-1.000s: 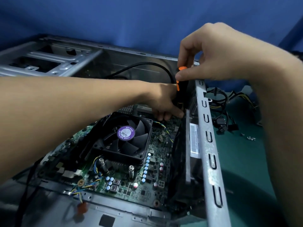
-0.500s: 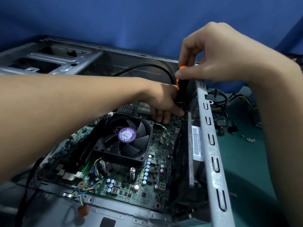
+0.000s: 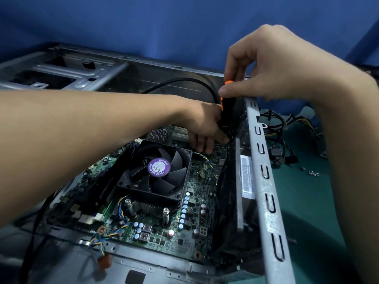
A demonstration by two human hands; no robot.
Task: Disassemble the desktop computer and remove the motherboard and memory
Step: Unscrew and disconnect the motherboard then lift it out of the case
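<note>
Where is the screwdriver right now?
In the head view, the screwdriver stands upright right of centre, just inside the case's right wall, its top pinched by the right hand, its lower shaft steadied by the left hand.

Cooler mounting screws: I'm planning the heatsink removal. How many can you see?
2. One silver screw stands at the near-left corner of the fan, the other at its near-right corner. Any at the far corners may be hidden.

Green work surface [image 3: 307, 212], open metal computer case [image 3: 264, 181] lying on it, bundle of loose black and yellow cables [image 3: 281, 138] beside the case, few small screws [image 3: 313, 173] nearby
</note>
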